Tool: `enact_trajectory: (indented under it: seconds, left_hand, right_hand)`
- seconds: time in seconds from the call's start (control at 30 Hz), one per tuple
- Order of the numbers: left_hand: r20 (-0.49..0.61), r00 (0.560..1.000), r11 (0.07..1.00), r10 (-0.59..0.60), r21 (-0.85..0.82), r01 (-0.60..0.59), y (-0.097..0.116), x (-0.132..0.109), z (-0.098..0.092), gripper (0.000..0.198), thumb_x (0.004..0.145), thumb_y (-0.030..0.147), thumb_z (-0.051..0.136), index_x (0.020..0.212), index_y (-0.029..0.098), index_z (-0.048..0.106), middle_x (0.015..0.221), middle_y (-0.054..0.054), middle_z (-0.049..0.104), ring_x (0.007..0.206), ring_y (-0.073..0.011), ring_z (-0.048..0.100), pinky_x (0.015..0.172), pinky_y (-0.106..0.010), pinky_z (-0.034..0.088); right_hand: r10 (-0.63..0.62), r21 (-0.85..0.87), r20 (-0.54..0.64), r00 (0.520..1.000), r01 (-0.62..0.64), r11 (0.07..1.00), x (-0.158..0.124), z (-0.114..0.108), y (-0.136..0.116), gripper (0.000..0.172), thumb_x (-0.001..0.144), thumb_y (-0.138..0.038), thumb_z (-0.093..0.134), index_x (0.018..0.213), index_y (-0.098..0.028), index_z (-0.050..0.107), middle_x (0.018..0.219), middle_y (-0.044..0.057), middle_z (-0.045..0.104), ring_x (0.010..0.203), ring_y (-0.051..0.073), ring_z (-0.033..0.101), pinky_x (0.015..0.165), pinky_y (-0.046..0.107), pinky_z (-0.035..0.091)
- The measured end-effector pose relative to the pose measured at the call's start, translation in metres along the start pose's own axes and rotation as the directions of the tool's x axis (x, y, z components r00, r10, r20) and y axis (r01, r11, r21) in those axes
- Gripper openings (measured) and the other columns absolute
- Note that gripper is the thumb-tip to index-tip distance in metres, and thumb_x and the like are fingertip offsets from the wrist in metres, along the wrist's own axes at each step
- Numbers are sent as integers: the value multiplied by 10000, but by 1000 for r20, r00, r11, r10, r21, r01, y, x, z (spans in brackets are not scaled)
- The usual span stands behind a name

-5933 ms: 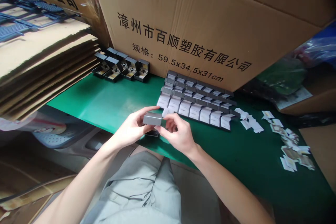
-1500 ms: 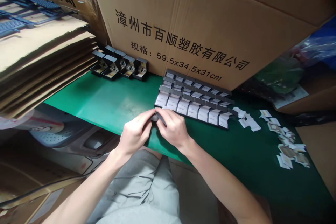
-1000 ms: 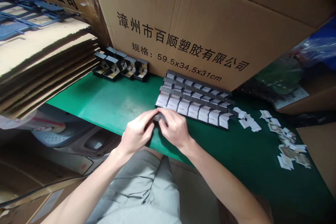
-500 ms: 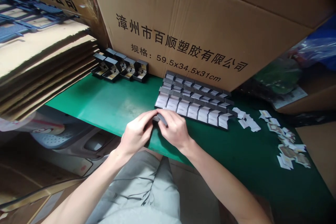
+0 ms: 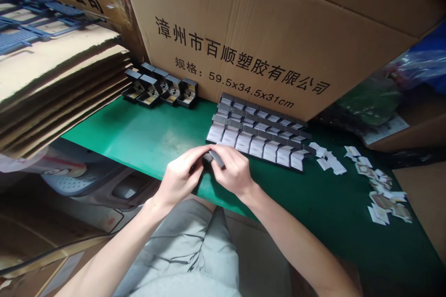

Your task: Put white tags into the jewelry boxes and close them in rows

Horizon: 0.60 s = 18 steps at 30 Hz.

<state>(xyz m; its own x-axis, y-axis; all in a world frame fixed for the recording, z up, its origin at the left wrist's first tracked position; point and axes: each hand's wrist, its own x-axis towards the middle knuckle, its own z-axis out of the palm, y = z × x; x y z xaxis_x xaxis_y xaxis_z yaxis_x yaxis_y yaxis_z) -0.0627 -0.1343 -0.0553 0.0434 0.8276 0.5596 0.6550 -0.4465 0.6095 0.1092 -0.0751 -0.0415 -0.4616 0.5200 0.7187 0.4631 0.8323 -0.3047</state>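
Observation:
My left hand (image 5: pixel 181 170) and my right hand (image 5: pixel 232 170) meet over the near edge of the green table (image 5: pixel 139 134). Between them they grip a small dark box (image 5: pixel 217 158), mostly covered by my fingers. Just beyond my hands stand rows of dark boxes with white inserts (image 5: pixel 243 140), their lids raised. Further left, against the carton, is a group of open black boxes (image 5: pixel 148 91) without white inserts, showing some gold colour inside.
A large printed carton (image 5: pixel 223 23) stands along the back. Stacked cardboard sheets (image 5: pixel 62 74) with blue racks (image 5: pixel 31 23) on top rise at the left. White paper pieces (image 5: pixel 332 163) and small packets (image 5: pixel 383 195) lie scattered at the right.
Both hands stay almost in place around the dark box, which shows slightly more beside my right fingers. The view has shifted a little.

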Motion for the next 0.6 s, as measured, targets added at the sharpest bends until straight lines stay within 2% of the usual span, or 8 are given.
enact_trajectory:
  seconds: [0.1,0.37,0.6]
  left_hand:
    - [-9,1000,1000,-13,-20,13,1,2,1,371,956,116,531,1306,186,633,1262,-76,727,1127,-203,711,1023,-320,569]
    - [-40,998,999,-43,21,44,6,4,1,343,941,138,545,1265,177,650,1227,-77,739,1092,-210,723,989,-320,584]
    - [-78,997,998,-12,65,18,7,2,2,309,982,160,515,1243,136,678,1217,-89,761,1092,-202,739,1014,-301,579]
  right_hand:
    - [-19,-10,-32,999,18,1000,0,0,0,297,935,-125,504,1162,-167,692,1058,90,782,973,201,748,915,331,628]
    - [10,-31,-15,1000,-10,999,-1,2,-1,290,954,-140,491,1149,-179,702,1059,81,785,964,192,752,902,313,629]
    - [-12,-33,-2,1000,12,999,-1,2,0,316,933,-109,491,1162,-169,701,1093,71,787,973,188,756,894,293,627]
